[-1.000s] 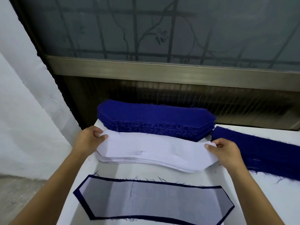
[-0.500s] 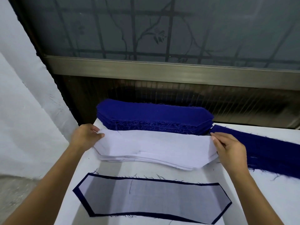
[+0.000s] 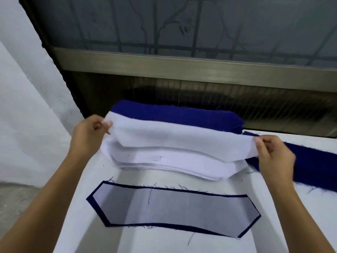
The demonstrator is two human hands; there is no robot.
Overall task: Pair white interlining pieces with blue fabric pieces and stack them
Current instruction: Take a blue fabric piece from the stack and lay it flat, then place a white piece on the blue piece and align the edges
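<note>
On the white table [image 3: 164, 241], the blue pile [image 3: 182, 115] lies at the back, long from left to right. The white pile [image 3: 164, 161] lies just in front, long the same way. One white piece [image 3: 182, 139] hangs over it. The left hand [image 3: 87, 136] pinches one end and the right hand [image 3: 273, 156] pinches the other. Its blue mate is likely just behind.

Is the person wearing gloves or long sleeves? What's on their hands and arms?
No gloves. The left hand and right hand are bare, and no rings show. The left forearm and right forearm are bare too, with no sleeve, watch or bracelet in view down to the picture's edge. The nails that show look short.
</note>
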